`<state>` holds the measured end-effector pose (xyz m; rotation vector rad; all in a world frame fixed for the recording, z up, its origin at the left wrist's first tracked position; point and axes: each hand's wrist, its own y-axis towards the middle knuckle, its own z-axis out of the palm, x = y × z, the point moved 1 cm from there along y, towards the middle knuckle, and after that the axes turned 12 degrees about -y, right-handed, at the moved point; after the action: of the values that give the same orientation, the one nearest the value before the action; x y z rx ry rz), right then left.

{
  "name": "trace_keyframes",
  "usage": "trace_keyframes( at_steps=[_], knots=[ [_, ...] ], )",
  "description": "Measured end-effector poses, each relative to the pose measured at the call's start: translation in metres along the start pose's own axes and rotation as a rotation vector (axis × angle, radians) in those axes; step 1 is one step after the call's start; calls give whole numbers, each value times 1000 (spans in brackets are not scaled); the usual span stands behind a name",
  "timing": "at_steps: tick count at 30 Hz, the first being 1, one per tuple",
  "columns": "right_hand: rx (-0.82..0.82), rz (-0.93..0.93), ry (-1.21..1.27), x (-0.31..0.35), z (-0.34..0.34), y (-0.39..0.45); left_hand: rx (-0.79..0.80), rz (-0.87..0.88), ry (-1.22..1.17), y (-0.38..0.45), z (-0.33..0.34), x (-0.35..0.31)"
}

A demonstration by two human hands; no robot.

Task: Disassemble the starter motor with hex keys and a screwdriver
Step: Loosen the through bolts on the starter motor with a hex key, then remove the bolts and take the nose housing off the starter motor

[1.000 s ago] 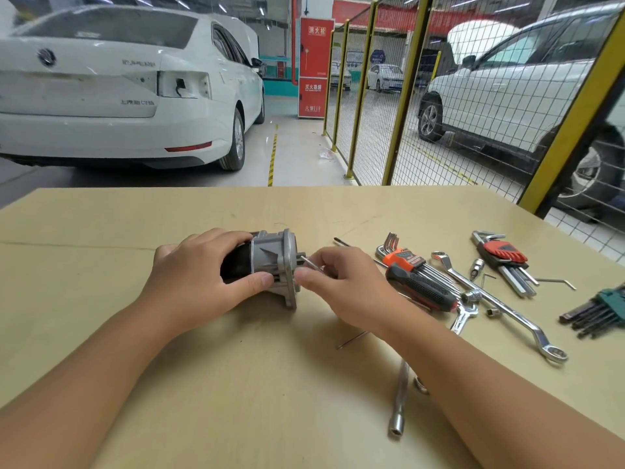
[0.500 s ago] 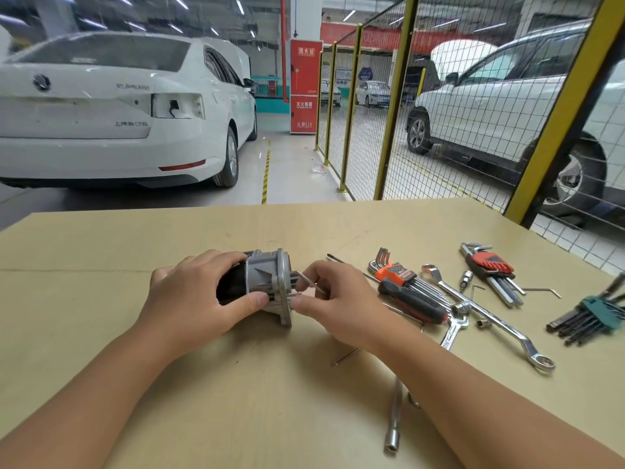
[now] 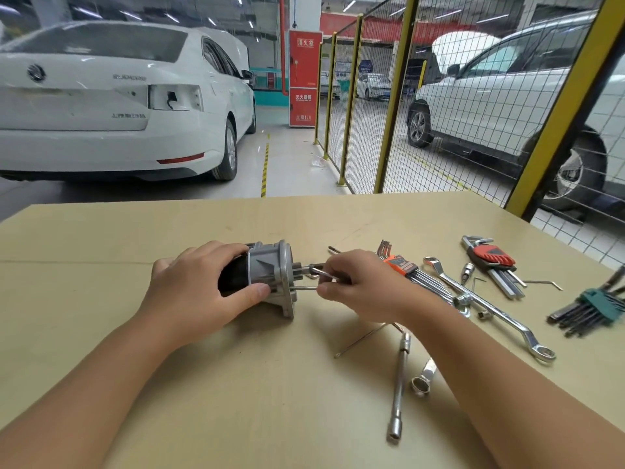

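The starter motor (image 3: 270, 272), with a black body and a grey metal end housing, lies on its side on the tan table (image 3: 236, 384). My left hand (image 3: 199, 282) grips its black body, thumb on the grey housing. Just right of the housing, my right hand (image 3: 358, 282) pinches a thin silver hex key (image 3: 306, 288) whose shaft runs level into the housing's face. A short gear shaft sticks out of the housing above the key. A black-handled screwdriver lies mostly hidden behind my right hand.
Right of my hands lie an orange hex key set (image 3: 406, 269), a red-black hex key set (image 3: 493, 262), a green hex key set (image 3: 595, 306), a long ring spanner (image 3: 490, 306), a socket wrench (image 3: 399, 387) and loose bits. A mesh fence and parked cars stand beyond the table.
My right hand has drawn slightly right, and more of the hex key's shaft shows between it and the housing. My left hand keeps its grip on the motor.
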<state>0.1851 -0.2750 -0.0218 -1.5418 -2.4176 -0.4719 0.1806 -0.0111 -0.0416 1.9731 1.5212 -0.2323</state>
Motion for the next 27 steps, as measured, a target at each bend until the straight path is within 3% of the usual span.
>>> trace_keyframes(
  at_steps=[6,13,16,20,27],
  knots=[
    [182,-50,-225,-5,-2,-2,141,68,193,1,-4,5],
    [226,-63,-265,-7,0,-3,45,108,247,10,3,13],
    [128,-52,-192,-10,-6,-2,11,187,210,16,1,16],
    [-144,0,-37,-15,-7,3,26,211,156,20,-5,12],
    [-305,-8,137,-15,6,5,141,59,54,15,-32,2]
  ],
)
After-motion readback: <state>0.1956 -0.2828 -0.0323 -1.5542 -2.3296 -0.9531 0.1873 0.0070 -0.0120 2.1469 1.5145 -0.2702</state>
